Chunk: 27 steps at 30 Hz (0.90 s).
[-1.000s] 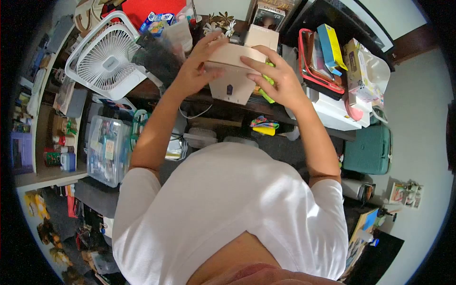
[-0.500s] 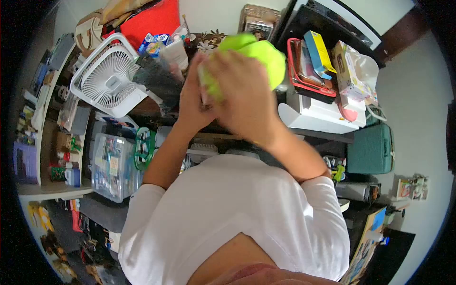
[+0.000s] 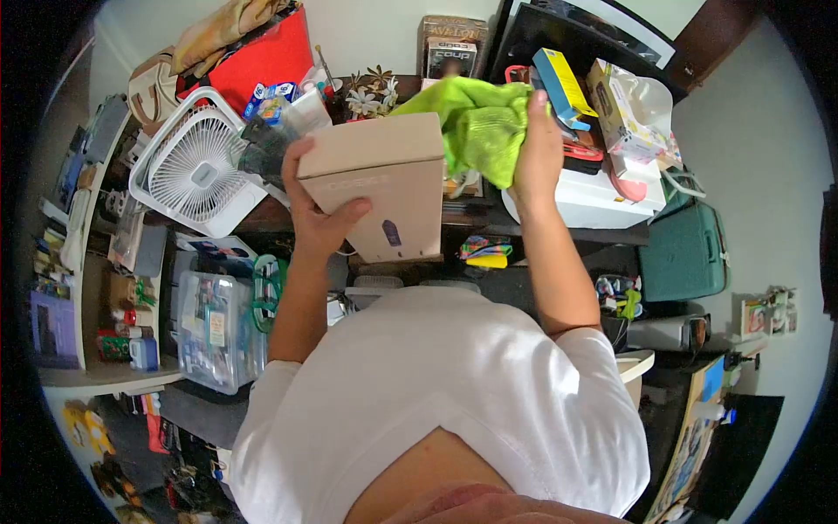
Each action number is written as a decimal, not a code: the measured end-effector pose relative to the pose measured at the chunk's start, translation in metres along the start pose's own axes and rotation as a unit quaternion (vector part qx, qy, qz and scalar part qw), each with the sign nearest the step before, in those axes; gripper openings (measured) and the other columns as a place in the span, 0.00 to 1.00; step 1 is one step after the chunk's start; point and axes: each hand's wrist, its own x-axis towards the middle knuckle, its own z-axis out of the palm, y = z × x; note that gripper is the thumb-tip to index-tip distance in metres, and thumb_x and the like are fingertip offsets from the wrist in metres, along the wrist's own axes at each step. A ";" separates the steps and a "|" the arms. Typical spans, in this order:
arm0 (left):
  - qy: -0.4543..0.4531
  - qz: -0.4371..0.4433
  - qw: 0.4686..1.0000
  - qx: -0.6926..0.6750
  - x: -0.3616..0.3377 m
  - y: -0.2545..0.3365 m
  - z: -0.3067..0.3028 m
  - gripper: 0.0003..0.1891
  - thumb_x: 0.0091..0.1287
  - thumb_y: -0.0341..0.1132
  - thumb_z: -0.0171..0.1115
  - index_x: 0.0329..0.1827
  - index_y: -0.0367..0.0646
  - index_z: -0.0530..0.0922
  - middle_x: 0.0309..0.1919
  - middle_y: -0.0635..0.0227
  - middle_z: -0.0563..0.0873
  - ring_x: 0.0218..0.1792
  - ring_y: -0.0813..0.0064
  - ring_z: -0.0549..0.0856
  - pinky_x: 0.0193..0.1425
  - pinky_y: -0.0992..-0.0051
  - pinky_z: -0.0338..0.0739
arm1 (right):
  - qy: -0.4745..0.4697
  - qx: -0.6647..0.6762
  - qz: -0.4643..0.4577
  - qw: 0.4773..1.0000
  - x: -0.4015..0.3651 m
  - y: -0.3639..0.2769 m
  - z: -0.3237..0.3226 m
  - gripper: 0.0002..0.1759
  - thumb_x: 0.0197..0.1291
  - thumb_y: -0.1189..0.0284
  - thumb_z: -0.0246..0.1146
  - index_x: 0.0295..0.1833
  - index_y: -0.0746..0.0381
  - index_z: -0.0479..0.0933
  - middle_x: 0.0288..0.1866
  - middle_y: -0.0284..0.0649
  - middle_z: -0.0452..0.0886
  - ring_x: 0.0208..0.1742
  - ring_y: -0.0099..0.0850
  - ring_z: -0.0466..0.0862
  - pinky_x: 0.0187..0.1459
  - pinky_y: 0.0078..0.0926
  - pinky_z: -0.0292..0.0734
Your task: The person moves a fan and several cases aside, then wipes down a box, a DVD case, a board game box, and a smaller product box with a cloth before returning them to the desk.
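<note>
A beige cardboard box (image 3: 393, 205) with a small dark printed picture on its face is gripped at its left side by my left hand (image 3: 319, 205), thumb on the front face. To the right of the box, my right hand (image 3: 539, 157) holds a bright green cloth (image 3: 489, 131), which hangs bunched up beside the box's upper right corner. The fingers of my right hand are partly hidden behind the cloth.
A white fan (image 3: 202, 175) stands at the left, near a clear plastic bin (image 3: 218, 327). Behind the hands are white flowers (image 3: 362, 103) and dark boxes (image 3: 452, 44). At the right are a yellow and blue box (image 3: 563, 83), a tissue box (image 3: 624, 109) and a green case (image 3: 685, 253).
My hands have moved apart. The box has come into full view in my left hand, and the green cloth has shifted right with my right hand.
</note>
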 end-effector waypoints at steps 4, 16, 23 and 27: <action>0.032 0.038 0.999 -0.004 0.002 -0.014 -0.013 0.46 0.41 0.43 0.75 0.62 0.43 0.56 0.54 0.62 0.69 0.54 0.66 0.72 0.56 0.67 0.70 | -0.211 0.029 0.038 0.976 -0.038 0.058 -0.001 0.27 0.47 0.69 0.63 0.53 0.64 0.66 0.43 0.36 0.75 0.44 0.27 0.74 0.48 0.27 0.68; 0.073 -0.017 0.956 0.284 0.007 -0.008 0.005 0.41 0.57 0.40 0.60 0.68 0.37 0.46 0.64 0.58 0.58 0.65 0.64 0.58 0.67 0.65 0.53 | -0.181 -0.091 -0.018 0.979 -0.050 0.071 0.015 0.24 0.45 0.71 0.70 0.49 0.66 0.72 0.43 0.36 0.78 0.43 0.22 0.75 0.48 0.22 0.70; 0.175 -0.221 0.948 -0.151 -0.008 0.015 0.012 0.34 0.52 0.33 0.64 0.60 0.34 0.58 0.53 0.57 0.70 0.53 0.64 0.74 0.56 0.68 0.69 | -0.340 -0.198 -0.207 0.896 -0.063 0.068 0.031 0.35 0.47 0.70 0.65 0.62 0.62 0.62 0.65 0.51 0.59 0.67 0.49 0.57 0.64 0.41 0.54; 0.203 -0.181 0.961 -0.057 0.003 0.011 -0.008 0.29 0.53 0.29 0.58 0.58 0.32 0.61 0.50 0.57 0.73 0.49 0.65 0.76 0.51 0.68 0.74 | -0.412 -0.315 -0.327 0.790 -0.061 0.096 0.018 0.41 0.41 0.66 0.66 0.64 0.61 0.60 0.68 0.48 0.53 0.68 0.54 0.52 0.65 0.46 0.51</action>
